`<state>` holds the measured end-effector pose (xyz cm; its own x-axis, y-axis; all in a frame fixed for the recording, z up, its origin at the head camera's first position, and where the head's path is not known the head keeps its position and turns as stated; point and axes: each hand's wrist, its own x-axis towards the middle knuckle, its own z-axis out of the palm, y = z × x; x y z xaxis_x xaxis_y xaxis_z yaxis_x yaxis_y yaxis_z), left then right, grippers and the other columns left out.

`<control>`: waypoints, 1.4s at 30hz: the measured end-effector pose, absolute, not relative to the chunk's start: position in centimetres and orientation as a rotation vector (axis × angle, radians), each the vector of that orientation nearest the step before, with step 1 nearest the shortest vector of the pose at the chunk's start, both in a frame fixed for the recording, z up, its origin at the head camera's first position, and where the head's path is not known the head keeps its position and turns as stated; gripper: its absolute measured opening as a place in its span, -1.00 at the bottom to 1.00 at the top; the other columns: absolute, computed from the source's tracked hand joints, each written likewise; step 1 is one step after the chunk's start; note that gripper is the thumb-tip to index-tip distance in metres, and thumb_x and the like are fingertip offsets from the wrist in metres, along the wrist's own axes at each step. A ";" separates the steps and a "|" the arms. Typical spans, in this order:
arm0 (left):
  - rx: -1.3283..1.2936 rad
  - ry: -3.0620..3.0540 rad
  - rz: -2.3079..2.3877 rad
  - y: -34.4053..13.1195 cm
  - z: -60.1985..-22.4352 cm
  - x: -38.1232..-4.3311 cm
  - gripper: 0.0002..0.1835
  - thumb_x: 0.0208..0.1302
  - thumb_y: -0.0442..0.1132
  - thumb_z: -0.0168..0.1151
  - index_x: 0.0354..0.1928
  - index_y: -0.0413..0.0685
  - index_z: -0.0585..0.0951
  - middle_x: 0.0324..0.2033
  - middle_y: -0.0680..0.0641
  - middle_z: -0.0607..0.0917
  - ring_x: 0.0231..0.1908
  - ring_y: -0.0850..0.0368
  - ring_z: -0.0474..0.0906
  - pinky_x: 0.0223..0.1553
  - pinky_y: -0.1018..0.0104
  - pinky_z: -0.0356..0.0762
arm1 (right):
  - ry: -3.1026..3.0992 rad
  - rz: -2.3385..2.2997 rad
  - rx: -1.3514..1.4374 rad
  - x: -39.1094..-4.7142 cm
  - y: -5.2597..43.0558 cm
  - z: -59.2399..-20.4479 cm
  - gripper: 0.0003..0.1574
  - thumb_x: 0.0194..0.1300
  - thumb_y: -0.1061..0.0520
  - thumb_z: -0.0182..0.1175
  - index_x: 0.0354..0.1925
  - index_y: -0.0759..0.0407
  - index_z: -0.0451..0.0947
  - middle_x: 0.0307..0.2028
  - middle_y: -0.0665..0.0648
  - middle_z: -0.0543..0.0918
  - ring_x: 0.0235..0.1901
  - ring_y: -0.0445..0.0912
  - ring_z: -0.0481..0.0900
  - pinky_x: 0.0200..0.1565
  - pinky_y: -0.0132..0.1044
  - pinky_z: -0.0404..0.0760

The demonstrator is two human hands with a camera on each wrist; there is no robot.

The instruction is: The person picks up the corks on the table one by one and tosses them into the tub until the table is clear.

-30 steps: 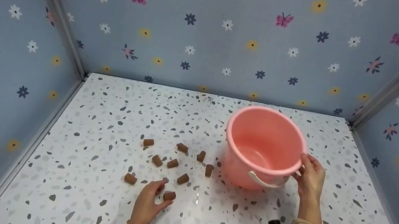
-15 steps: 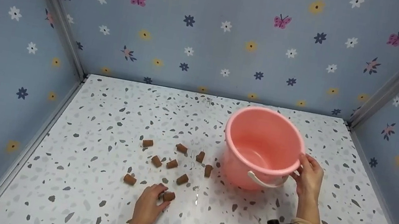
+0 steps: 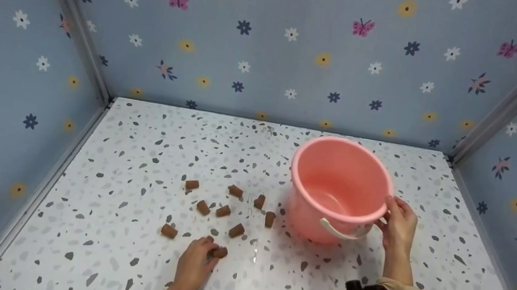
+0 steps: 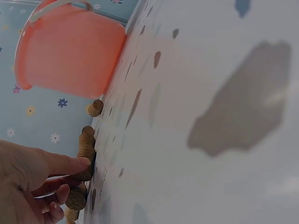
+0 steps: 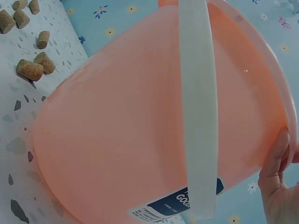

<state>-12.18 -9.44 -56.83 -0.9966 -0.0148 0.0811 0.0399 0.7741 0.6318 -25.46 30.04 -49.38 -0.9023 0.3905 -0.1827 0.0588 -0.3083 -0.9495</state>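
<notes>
In the head view my left hand [image 3: 194, 265] pinches a brown cork [image 3: 220, 252] between thumb and fingers, low over the table. The left wrist view shows the thumb lying along that cork [image 4: 84, 173], other corks lined up behind it. My right hand [image 3: 400, 226] grips the rim of a pink bucket [image 3: 311, 222] at its right side. The bucket leans a little, its mouth facing up toward the head camera and nothing visible inside. In the right wrist view the thumb presses on the bucket's wall near the rim, and a white handle [image 5: 198, 107] hangs across its side.
Several loose corks lie left of the bucket, among them one cork [image 3: 269, 219] close to its base and another cork [image 3: 169, 231] farthest left. The white speckled table [image 3: 132, 145] is bounded by blue flowered walls [image 3: 286, 44] at the back and both sides.
My left thumb and fingers have closed in around the nearest cork. The right hand keeps its hold on the bucket's rim, and the other corks lie as before.
</notes>
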 end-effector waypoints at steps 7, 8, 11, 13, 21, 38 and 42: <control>-0.008 -2.842 -1.056 -9.4 -56.9 -12.2 -0.79 -0.06 -0.40 0.35 -0.29 -0.21 0.63 -0.25 -0.09 0.57 -0.18 -0.01 0.48 -0.15 0.14 0.45 | -1.699 2.324 -0.605 -22.3 26.8 -43.9 -0.75 0.26 0.20 0.07 -0.12 0.29 0.32 -0.39 0.08 0.56 -0.51 -0.15 0.58 -0.54 -0.38 0.54; -0.008 -2.842 -1.056 -9.4 -56.9 -12.3 -0.79 -0.06 -0.39 0.34 -0.29 -0.21 0.63 -0.25 -0.09 0.57 -0.18 -0.01 0.48 -0.15 0.14 0.45 | -1.710 2.311 -0.621 -22.2 26.7 -43.7 -0.76 0.27 0.20 0.06 -0.13 0.28 0.32 -0.38 0.08 0.56 -0.51 -0.16 0.57 -0.54 -0.39 0.54; -0.021 -2.829 -1.055 -9.4 -56.7 -12.4 -0.80 -0.07 -0.39 0.35 -0.31 -0.20 0.63 -0.30 -0.06 0.57 -0.22 0.03 0.48 -0.19 0.16 0.46 | -1.712 2.291 -0.649 -22.4 26.7 -43.9 -0.74 0.27 0.19 0.07 -0.11 0.29 0.31 -0.36 0.10 0.56 -0.49 -0.16 0.58 -0.52 -0.39 0.55; -0.037 -2.807 -1.047 -9.3 -56.5 -12.5 -0.81 -0.08 -0.39 0.35 -0.34 -0.18 0.63 -0.36 -0.02 0.56 -0.28 0.07 0.47 -0.24 0.19 0.46 | -1.713 2.277 -0.655 -22.6 26.9 -44.3 -0.69 0.26 0.17 0.09 -0.08 0.31 0.32 -0.33 0.12 0.55 -0.45 -0.14 0.59 -0.50 -0.39 0.55; -0.118 -2.671 -1.014 -8.6 -55.1 -13.3 -0.84 -0.09 -0.39 0.38 -0.38 -0.16 0.63 -0.43 0.01 0.53 -0.35 0.10 0.46 -0.34 0.24 0.46 | -1.699 2.293 -0.552 -23.7 28.3 -46.8 -0.53 0.15 0.09 0.24 -0.05 0.31 0.36 -0.31 0.12 0.56 -0.39 -0.10 0.60 -0.47 -0.34 0.58; -0.191 -2.512 -1.064 -7.1 -50.8 -15.5 -0.80 -0.04 -0.35 0.36 -0.30 -0.16 0.63 -0.36 -0.01 0.55 -0.39 0.09 0.46 -0.40 0.31 0.44 | -1.691 2.277 -0.640 -22.7 27.0 -44.9 -0.61 0.21 0.13 0.16 -0.07 0.29 0.32 -0.32 0.09 0.53 -0.43 -0.13 0.59 -0.52 -0.40 0.54; -0.191 -2.500 -1.083 -6.7 -49.7 -15.9 -0.80 -0.03 -0.36 0.35 -0.29 -0.14 0.63 -0.36 0.01 0.55 -0.40 0.14 0.44 -0.39 0.31 0.44 | -1.662 2.325 -0.682 -22.7 26.9 -44.4 -0.69 0.23 0.16 0.13 -0.10 0.25 0.31 -0.33 0.09 0.54 -0.44 -0.14 0.59 -0.52 -0.39 0.55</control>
